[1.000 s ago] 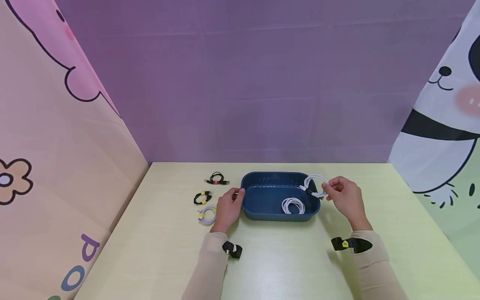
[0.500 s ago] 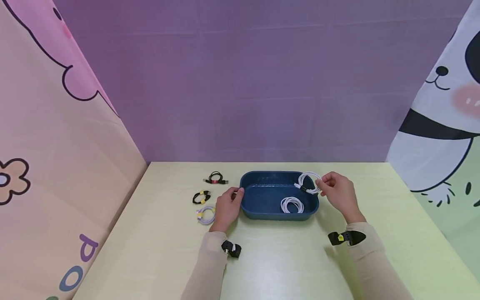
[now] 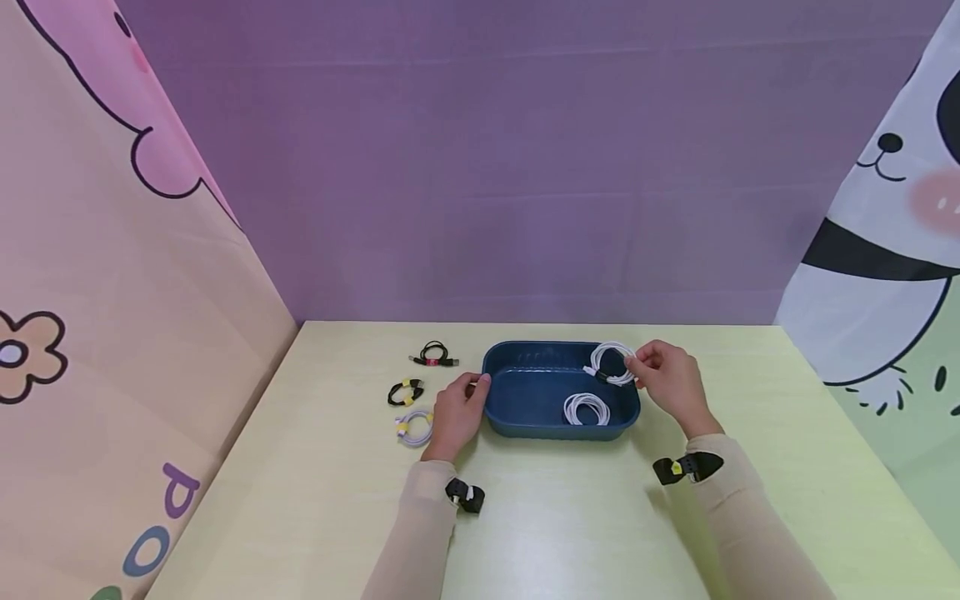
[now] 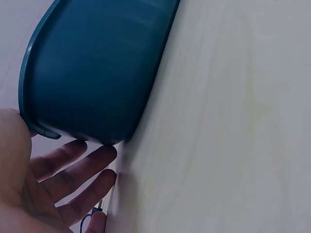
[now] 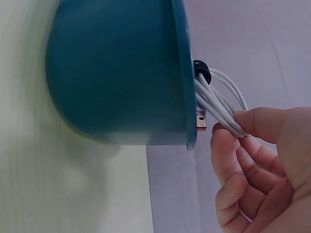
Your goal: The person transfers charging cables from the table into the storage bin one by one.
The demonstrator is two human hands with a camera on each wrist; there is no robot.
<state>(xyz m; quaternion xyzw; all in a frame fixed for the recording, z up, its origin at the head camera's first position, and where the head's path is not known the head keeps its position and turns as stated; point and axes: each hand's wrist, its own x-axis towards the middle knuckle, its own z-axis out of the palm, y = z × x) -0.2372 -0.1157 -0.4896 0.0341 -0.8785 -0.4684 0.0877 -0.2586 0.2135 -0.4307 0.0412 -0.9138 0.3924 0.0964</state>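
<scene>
A dark blue plastic bin (image 3: 555, 432) stands on the table. My left hand (image 3: 456, 417) holds its left end, thumb at the rim and fingertips (image 4: 108, 154) against the outer wall. My right hand (image 3: 672, 383) pinches a coiled white USB cable (image 5: 221, 104) between thumb and fingers, over the bin's right end. A black strap (image 5: 202, 71) binds this coil, and a metal USB plug (image 5: 201, 120) shows beside the rim. Inside the bin, near its front right, lies another white cable coil (image 3: 572, 408).
Left of the bin are a black cable with a red tie (image 3: 432, 362), a black cable with yellow ties (image 3: 395, 394) and a pale lilac cable with yellow ties (image 3: 415, 442). A purple backdrop (image 3: 480, 208) rises behind the table (image 3: 555, 517).
My right hand has moved left with the white cable coil, bringing it farther over the bin. The left hand has stayed at the bin's left end.
</scene>
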